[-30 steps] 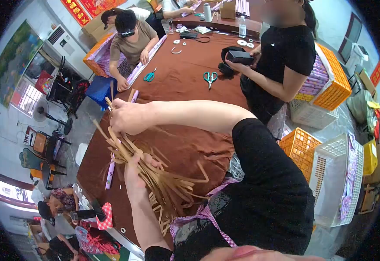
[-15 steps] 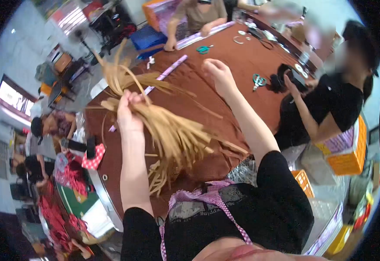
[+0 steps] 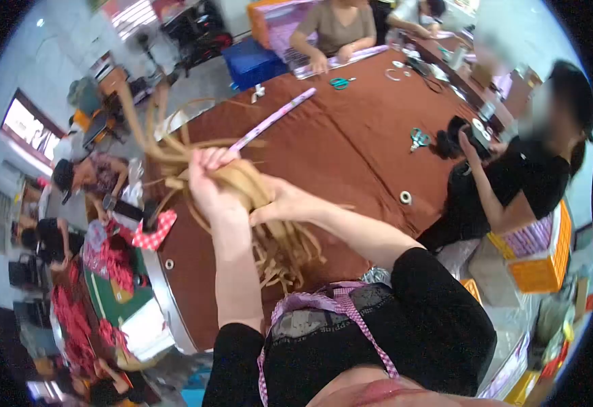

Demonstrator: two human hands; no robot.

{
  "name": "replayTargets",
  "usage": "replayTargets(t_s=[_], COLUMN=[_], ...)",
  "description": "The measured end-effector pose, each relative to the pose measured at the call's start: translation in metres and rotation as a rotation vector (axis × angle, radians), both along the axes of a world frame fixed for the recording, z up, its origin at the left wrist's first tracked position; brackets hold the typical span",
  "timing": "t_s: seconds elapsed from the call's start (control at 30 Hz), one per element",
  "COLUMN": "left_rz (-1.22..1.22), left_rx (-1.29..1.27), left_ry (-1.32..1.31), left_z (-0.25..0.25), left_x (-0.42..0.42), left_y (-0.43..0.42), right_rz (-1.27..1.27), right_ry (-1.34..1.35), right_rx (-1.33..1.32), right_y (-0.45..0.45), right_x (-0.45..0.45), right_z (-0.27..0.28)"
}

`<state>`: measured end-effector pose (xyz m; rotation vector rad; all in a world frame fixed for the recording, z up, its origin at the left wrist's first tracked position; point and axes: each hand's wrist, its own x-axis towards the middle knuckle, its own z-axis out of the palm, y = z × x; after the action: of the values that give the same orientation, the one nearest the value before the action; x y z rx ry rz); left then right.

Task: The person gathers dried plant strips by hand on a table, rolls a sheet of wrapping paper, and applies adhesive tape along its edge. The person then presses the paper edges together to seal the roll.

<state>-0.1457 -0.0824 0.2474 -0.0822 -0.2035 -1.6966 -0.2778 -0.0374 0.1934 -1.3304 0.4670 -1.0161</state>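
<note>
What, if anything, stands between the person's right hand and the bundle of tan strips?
Nothing visible does. The right hand appears to touch the tan strips, beside the left hand, which grips them. The floral stick lies beyond the hands on the brown cloth, not between.

Bright fisheye view, black at the corners
The left-hand window [image 3: 33, 129] glares white; tan strips [image 3: 241, 183] blur toward their upper ends.

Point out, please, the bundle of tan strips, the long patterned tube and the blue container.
Bundle of tan strips [image 3: 237, 182], head view: on its exposed middle stretch.
Long patterned tube [image 3: 273, 119], head view: about halfway along its length.
Blue container [image 3: 253, 66], head view: on its side.
</note>
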Motion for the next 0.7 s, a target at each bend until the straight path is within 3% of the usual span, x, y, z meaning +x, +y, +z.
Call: replayTargets(t_s=[0.23,0.3,0.37,0.53,0.7], left_rz=[-0.037,-0.2,-0.069,-0.312,-0.313], left_rx=[-0.07,-0.158,-0.126,-0.181,-0.088], left_ry=[-0.115,-0.07,-0.224,-0.083,-0.032], left_z=[0.003,-0.009,-0.012,-0.02,0.0], left_x=[0.018,0.025,0.022,0.01,-0.014], left_y=[0.007,-0.003,-0.002,0.002,0.019], right_rz=[0.068,-0.001,0.101,0.424,0.213], right_ry=[0.092,0.165,0.019,-0.456,-0.374], right_rx=[0.231,0.301,0.428,0.575,0.47], right_y=[0.017,0.027,0.034,0.063,0.072], right_x=[0.006,0.002,-0.004,0.002,0.001], right_z=[0.018,0.021,0.012,-0.005,-0.002])
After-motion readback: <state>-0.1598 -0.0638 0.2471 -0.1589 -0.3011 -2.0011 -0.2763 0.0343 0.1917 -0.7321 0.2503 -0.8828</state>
